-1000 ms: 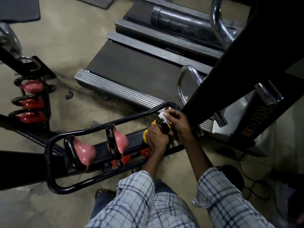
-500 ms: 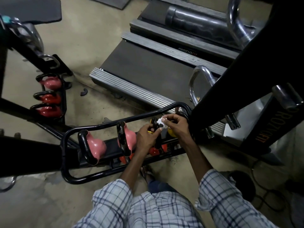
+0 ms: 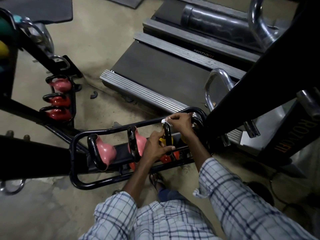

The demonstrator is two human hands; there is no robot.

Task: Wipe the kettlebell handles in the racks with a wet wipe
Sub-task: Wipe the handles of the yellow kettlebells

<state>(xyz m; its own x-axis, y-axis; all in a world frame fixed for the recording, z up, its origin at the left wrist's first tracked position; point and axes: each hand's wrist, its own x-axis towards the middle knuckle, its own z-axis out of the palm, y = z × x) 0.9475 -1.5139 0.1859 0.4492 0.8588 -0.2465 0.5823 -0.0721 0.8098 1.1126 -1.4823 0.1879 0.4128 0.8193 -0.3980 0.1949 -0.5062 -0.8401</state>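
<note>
A: Item one, lower frame?
B: Checked white-and-blue shirt sleeves point(image 3: 242, 196), two bare forearms reaching up to centre frame.

A: Item two, the hands?
B: Left hand point(image 3: 156, 148), centre: fingers closed around the near end of the black curved handle point(image 3: 167, 136) of a yellow kettlebell point(image 3: 162, 140). Right hand point(image 3: 181, 122), just above it: fingertips pinching a small white wet wipe point(image 3: 165, 121) against the far top of that same handle.

A: Item three, the holder?
B: Black tubular steel rack point(image 3: 107, 132), centre-left to centre. Left of the yellow one, two pink rounded kettlebells point(image 3: 105, 151) with black handles, standing apart. Red bells point(image 3: 166, 158) show beneath, possibly on a lower tier; the view is too dim to be sure.

A: Item four, further off?
B: Second black rack point(image 3: 73, 99), left of frame, holding one pink and two red kettlebells point(image 3: 58, 101) stacked in a column. Grey ribbed-edged treadmill deck point(image 3: 155, 73), upper centre. Chrome bent tube point(image 3: 259, 23), upper right.
</note>
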